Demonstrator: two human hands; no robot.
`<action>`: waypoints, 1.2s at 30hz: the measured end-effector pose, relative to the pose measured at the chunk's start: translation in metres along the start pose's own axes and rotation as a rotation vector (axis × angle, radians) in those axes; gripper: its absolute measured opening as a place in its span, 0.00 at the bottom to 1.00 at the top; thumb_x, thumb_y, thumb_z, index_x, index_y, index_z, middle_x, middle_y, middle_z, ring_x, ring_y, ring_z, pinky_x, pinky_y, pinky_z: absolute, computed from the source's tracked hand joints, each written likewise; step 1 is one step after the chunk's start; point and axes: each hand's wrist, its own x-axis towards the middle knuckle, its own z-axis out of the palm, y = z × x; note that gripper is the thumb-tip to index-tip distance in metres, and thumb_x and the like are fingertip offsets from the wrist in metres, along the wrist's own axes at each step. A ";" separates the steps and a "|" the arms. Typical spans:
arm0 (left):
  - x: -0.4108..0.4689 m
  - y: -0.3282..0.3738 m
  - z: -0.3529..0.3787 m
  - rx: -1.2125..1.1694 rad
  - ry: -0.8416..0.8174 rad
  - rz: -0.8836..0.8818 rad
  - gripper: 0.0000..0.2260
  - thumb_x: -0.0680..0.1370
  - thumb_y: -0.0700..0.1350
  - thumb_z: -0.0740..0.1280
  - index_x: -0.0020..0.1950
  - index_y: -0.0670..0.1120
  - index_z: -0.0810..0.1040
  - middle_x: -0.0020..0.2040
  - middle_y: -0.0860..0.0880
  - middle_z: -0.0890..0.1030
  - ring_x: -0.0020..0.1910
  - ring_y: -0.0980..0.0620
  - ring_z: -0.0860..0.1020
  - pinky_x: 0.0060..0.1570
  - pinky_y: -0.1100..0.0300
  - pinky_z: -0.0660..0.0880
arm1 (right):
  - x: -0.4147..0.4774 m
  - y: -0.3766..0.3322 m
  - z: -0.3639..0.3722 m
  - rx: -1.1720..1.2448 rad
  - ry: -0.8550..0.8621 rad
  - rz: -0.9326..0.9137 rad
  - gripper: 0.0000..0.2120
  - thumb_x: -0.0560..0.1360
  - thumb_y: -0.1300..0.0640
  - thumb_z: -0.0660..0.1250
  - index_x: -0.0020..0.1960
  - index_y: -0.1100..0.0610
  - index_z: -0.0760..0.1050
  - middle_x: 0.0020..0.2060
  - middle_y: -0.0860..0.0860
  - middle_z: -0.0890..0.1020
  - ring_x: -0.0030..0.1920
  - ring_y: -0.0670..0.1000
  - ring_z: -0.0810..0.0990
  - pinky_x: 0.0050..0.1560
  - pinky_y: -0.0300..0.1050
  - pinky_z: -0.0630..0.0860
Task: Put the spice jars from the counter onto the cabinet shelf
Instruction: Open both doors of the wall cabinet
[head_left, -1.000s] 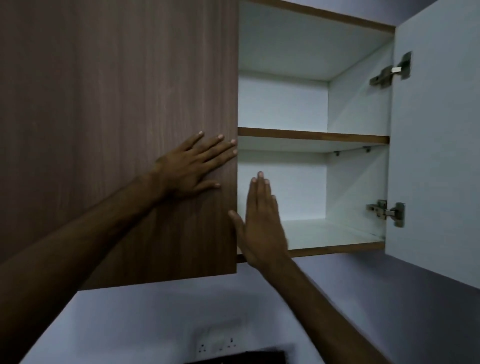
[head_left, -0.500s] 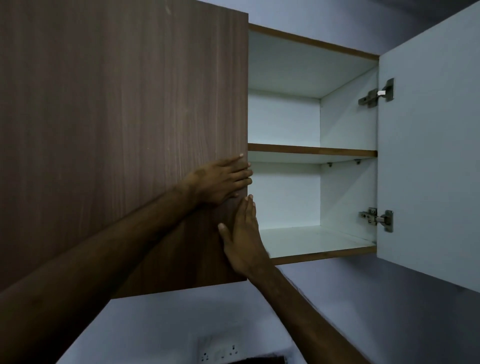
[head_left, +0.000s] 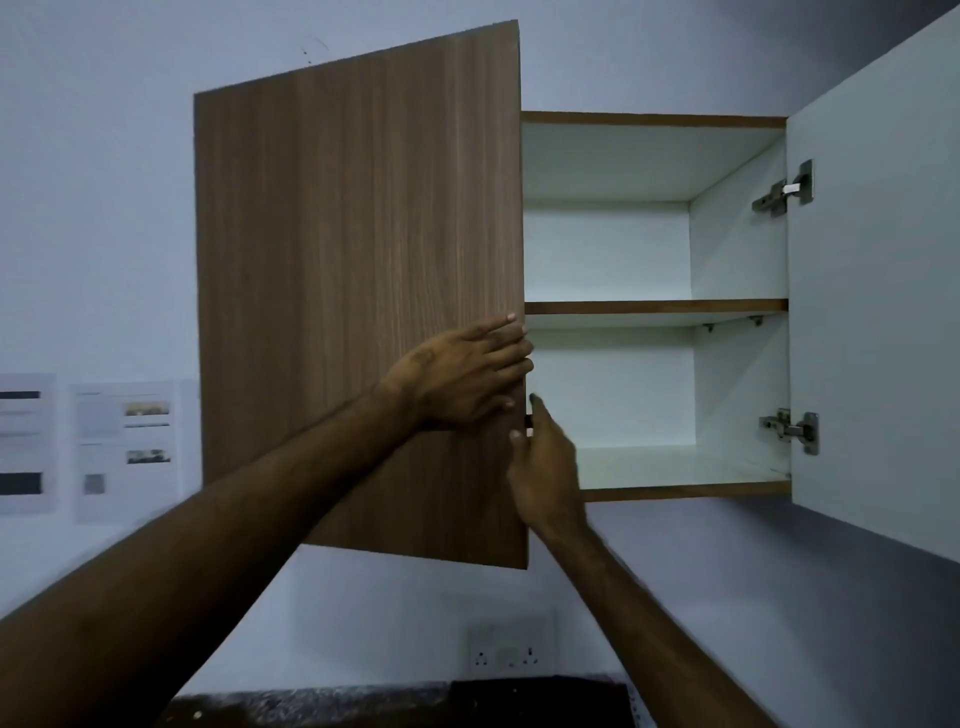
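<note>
We face a wall cabinet (head_left: 654, 120) with 2 doors. The right door (head_left: 878, 291) stands swung fully out, showing its white inner face and 2 hinges. The left door (head_left: 358, 291), wood-grained, stands part-way open, its free vertical edge towards us and its long axis upright.

That edge is what the coming move turns on. Our left hand (head_left: 462, 379) lies flat on the door's outer face with the fingers wrapped round the free edge, grasping it. Our right hand (head_left: 545, 467) is just below, at the same edge, fingers reaching behind it and thumb in front; we judge it a light grip on the door, though the fingers behind are hidden. Both hands hold the door at about the same reach; the left arm (head_left: 208, 571) crosses the door's face, so we judge that swinging the door leftward falls to it.

Inside, the upper shelf (head_left: 654, 306) and the bottom shelf (head_left: 675, 470) carry nothing in the part we can see; the left half is hidden behind the door.

No spice jars are in view. A dark counter strip (head_left: 395, 701) shows at the bottom edge, under a wall socket (head_left: 506, 657), and we cannot tell what stands on it. We judge the task barely begun.
</note>
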 end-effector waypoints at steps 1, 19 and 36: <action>-0.006 -0.002 -0.013 0.013 -0.005 0.038 0.28 0.83 0.57 0.44 0.76 0.44 0.63 0.77 0.43 0.63 0.78 0.45 0.57 0.75 0.50 0.38 | -0.005 -0.005 -0.008 -0.010 0.020 0.002 0.19 0.81 0.59 0.61 0.72 0.59 0.69 0.64 0.56 0.78 0.64 0.56 0.77 0.63 0.50 0.75; -0.194 -0.057 -0.139 -0.011 0.079 -0.044 0.25 0.84 0.59 0.48 0.65 0.43 0.72 0.67 0.39 0.73 0.68 0.40 0.70 0.75 0.41 0.57 | -0.162 -0.189 -0.028 0.163 0.033 -0.086 0.15 0.76 0.51 0.70 0.61 0.54 0.78 0.53 0.49 0.84 0.48 0.49 0.84 0.50 0.46 0.83; -0.447 -0.119 -0.171 -0.143 -0.338 -0.477 0.30 0.83 0.59 0.45 0.80 0.42 0.46 0.81 0.44 0.50 0.80 0.48 0.48 0.77 0.55 0.45 | -0.270 -0.353 0.110 0.192 -0.547 -0.335 0.25 0.83 0.50 0.56 0.78 0.54 0.57 0.77 0.50 0.62 0.75 0.50 0.64 0.74 0.46 0.63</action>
